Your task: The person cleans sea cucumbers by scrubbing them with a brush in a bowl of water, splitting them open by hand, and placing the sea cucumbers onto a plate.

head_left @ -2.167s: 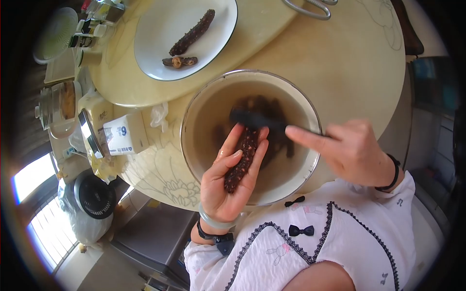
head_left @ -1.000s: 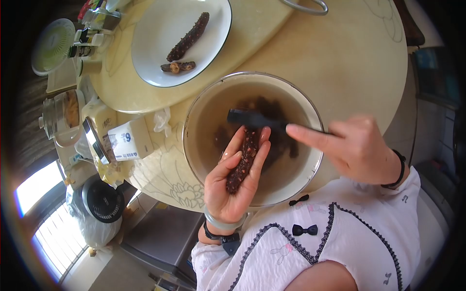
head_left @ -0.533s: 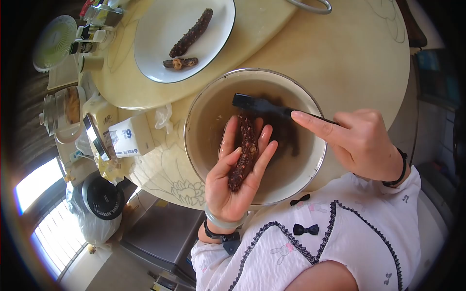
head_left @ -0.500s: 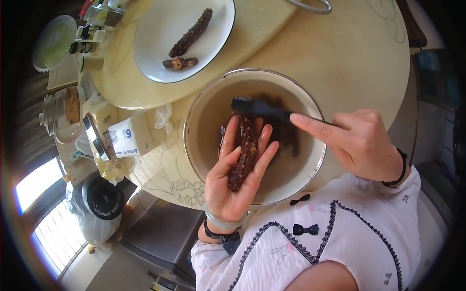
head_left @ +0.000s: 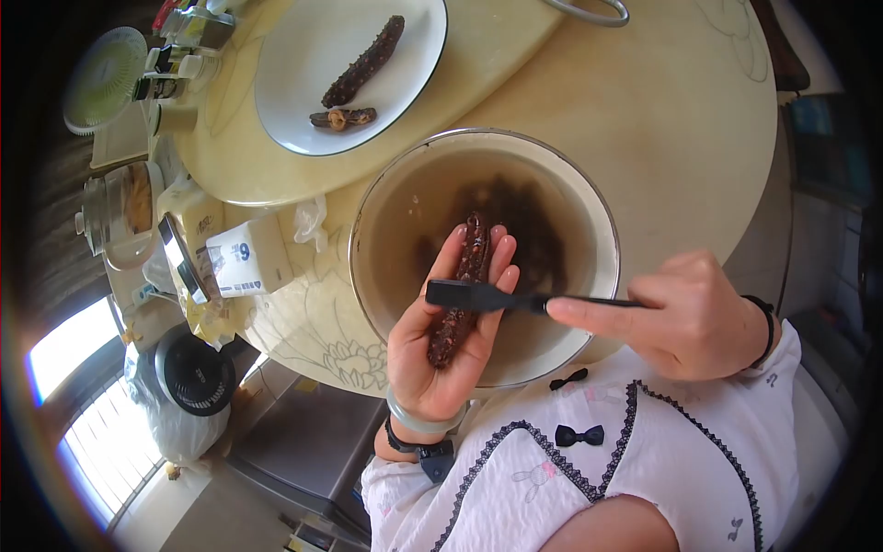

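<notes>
On the upturned palm of my left hand [head_left: 437,368] lies a dark brown, bumpy sea cucumber [head_left: 449,333]; my thumb curls against its side and the fingers cup it. My left hand is above a large enamel basin [head_left: 602,230] of murky brown water, with dark shapes below the surface. My right hand [head_left: 685,317] grips a slim black brush [head_left: 469,295], index finger stretched along its handle. Its broad flat head crosses over the sea cucumber's middle; bristles cannot be made out, nor whether it touches.
A white plate [head_left: 285,101] beyond the basin carries a whole sea cucumber [head_left: 366,63] and a shorter piece [head_left: 343,120]. To the left are a tissue pack [head_left: 246,258], a phone [head_left: 182,258] and a glass jar [head_left: 124,212]. A metal handle [head_left: 598,13] shows at the top edge.
The brush has come down toward me, from beyond the fingertips to across the sea cucumber's middle. My right hand moved with it. The sea cucumber's far end now sits between my left fingers.
</notes>
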Demonstrator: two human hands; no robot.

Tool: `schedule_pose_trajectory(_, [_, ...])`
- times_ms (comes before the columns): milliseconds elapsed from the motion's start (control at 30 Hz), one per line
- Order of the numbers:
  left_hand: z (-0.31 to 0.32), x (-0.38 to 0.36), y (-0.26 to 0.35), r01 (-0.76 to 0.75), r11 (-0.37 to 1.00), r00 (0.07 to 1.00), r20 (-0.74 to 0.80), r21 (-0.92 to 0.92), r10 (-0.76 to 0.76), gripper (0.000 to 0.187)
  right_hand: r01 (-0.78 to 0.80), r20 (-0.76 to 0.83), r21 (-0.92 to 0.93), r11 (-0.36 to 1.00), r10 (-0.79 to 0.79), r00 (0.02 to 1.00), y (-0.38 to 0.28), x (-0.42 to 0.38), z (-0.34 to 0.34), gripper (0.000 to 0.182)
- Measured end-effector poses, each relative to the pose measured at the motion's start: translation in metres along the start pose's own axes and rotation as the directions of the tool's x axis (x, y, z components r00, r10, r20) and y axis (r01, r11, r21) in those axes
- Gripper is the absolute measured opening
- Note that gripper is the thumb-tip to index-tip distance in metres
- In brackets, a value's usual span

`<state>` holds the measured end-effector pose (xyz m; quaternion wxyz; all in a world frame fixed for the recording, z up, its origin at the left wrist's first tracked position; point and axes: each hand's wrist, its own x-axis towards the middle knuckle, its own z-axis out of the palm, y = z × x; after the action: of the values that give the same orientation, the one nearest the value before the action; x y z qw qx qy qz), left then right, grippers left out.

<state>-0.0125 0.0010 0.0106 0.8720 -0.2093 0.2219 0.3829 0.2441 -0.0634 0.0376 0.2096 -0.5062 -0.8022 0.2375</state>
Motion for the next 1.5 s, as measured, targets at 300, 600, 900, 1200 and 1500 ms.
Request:
schedule_pose_trajectory(300, [0.000,0.001,-0.001,-0.004,1.000,0.999,0.033,0.025,0.003,0.066,0.006,-0.022,-0.050,0.999,-0.007,1.000,0.000,0.002,0.003,0.068])
schedule_pose_trajectory(600, [0.000,0.000,-0.001,-0.022,0.998,0.999,0.028,0.056,0.020,0.066,0.058,-0.016,-0.065,0.996,-0.059,0.998,-0.004,-0.001,0.003,0.061])
schedule_pose_trajectory(900, [0.000,0.002,0.000,-0.023,0.997,1.000,0.008,0.076,0.023,0.061,-0.103,-0.153,-0.310,0.945,0.057,0.987,0.016,0.011,0.008,0.073])
schedule_pose_trajectory(1200, [-0.001,0.003,-0.003,-0.101,0.909,0.994,0.005,0.405,0.108,0.059,0.012,0.020,-0.017,1.000,-0.012,1.000,0.006,0.003,0.005,0.069])
schedule_pose_trajectory(1500, [-0.001,0.002,-0.002,-0.065,0.962,0.998,0.034,0.265,0.058,0.064,0.055,0.030,-0.059,0.997,-0.053,0.998,-0.003,0.000,0.002,0.064])
